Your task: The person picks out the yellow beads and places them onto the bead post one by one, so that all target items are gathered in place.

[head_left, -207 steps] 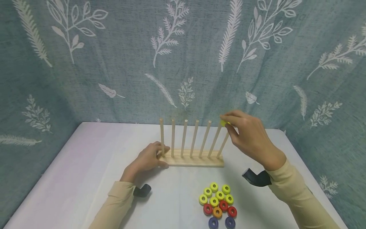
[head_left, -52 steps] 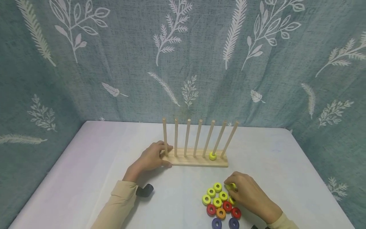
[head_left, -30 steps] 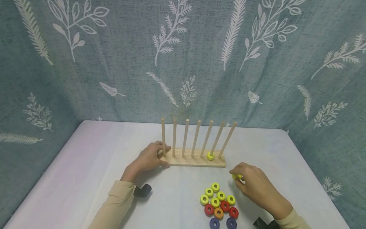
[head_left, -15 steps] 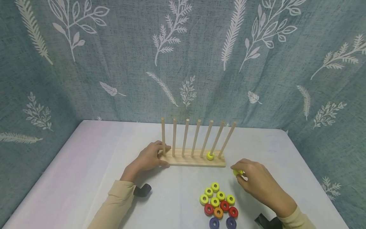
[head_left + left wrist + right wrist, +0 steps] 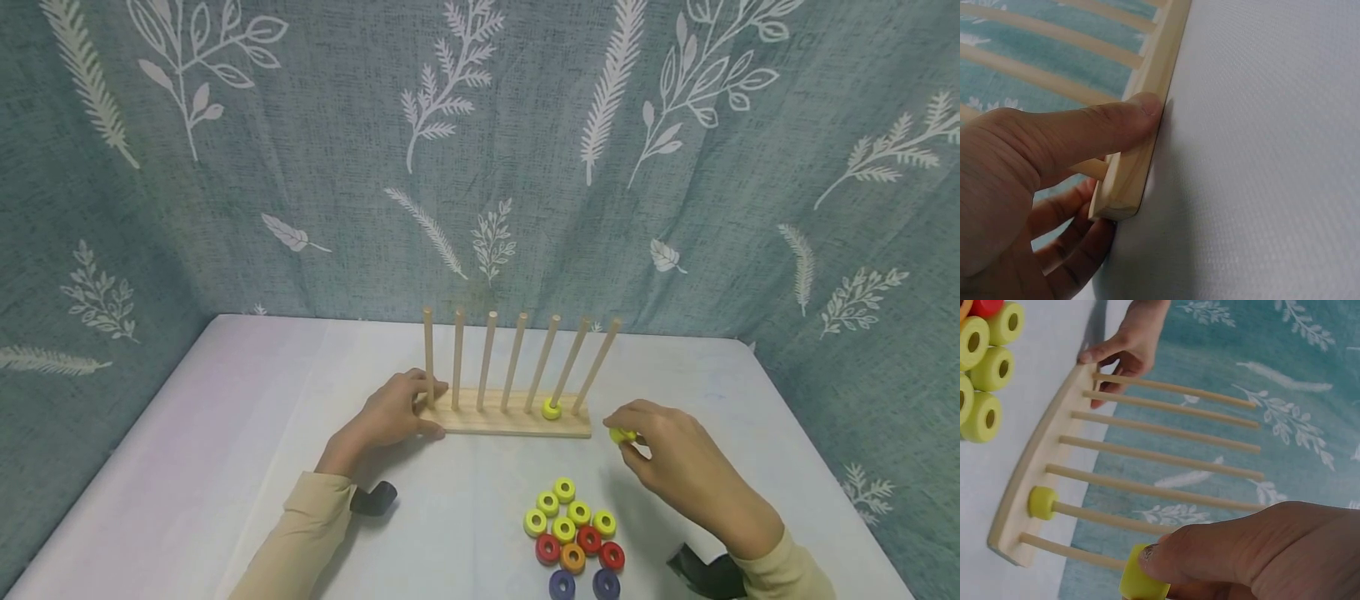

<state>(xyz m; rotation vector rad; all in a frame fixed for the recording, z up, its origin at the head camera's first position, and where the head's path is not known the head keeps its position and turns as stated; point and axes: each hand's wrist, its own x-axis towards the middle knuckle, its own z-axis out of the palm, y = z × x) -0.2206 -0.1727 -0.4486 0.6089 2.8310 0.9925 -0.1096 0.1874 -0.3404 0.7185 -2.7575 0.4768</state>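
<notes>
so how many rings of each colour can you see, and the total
Yellow rings: 8 (6 on the table, 1 on a peg, 1 in the right hand)
Red rings: 3
Orange ring: 1
Purple rings: 2
Total: 14

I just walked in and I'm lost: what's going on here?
A person's left hand grips the left end of a wooden peg rack. The right hand pinches a yellow ring near the rack's right end. Another yellow ring sits at the bottom of the second peg from the right; loose rings lie on the table.
</notes>
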